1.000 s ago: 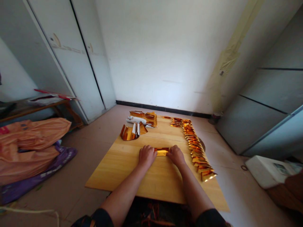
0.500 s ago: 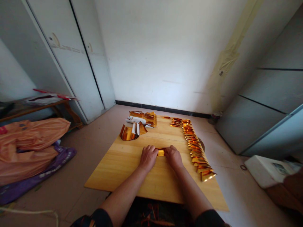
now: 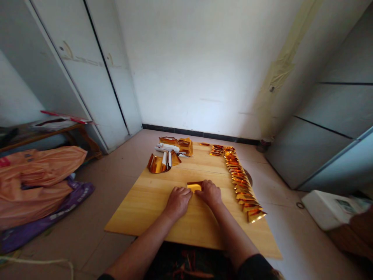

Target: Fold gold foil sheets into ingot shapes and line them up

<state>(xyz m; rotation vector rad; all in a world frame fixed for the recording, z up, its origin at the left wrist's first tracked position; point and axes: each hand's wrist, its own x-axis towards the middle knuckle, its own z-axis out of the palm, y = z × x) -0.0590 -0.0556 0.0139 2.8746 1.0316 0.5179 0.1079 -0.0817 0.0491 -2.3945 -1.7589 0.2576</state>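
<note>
A small sheet of gold foil paper (image 3: 194, 187) lies on the wooden board (image 3: 140, 210) in front of me, its far edge turned up and darker. My right hand (image 3: 211, 193) is closed on the right end of the sheet, thumb at the near side. At the near left corner is my left hand (image 3: 178, 202), fingers curled together with their tips against the foil; exactly how they grip it is hidden. Down the right side of the board runs a row of folded gold foil pieces (image 3: 244, 190), overlapping one another.
Loose gold foil sheets (image 3: 159, 164) and a stack of foil with white paper (image 3: 185, 146) lie at the board's far left. More folded pieces (image 3: 216, 150) lie at the far edge. Orange cloth (image 3: 43, 167) is at left; a white box (image 3: 328, 210) stands on the floor at right.
My left hand has shifted left and toward me, from the foil's left end to its near corner. The foil sits slightly further left, with its left end now uncovered.
</note>
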